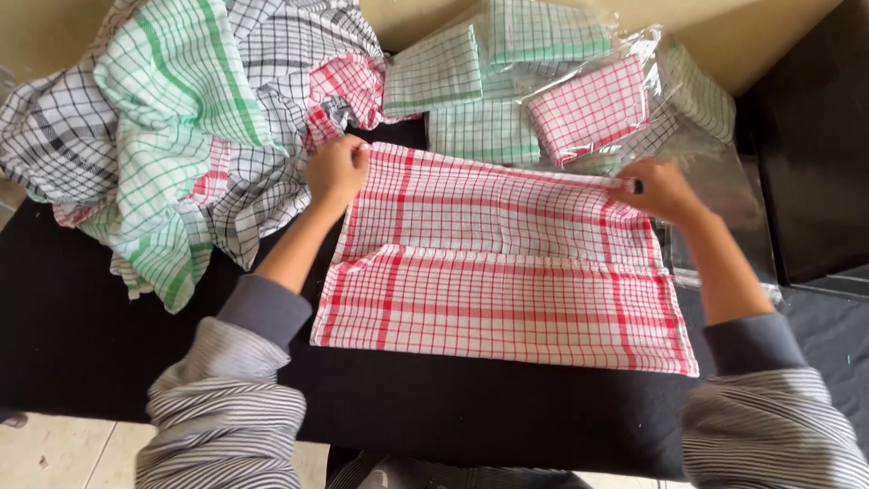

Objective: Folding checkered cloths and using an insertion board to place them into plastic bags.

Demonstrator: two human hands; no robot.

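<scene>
A red-and-white checked cloth (502, 272) lies spread flat on a black table (109, 335) in front of me. My left hand (335, 169) pinches its far left corner. At the far right corner my right hand (659, 190) grips the cloth's top edge. A fold line runs across the cloth about halfway down. Both forearms reach out from striped grey sleeves.
A heap of loose checked cloths (172, 127), green, black and red, sits at the far left. Folded checked cloths in clear plastic bags (561, 100) lie beyond the spread cloth. A black box-like object (815, 145) stands at the right. Tiled floor (54, 453) shows at the lower left.
</scene>
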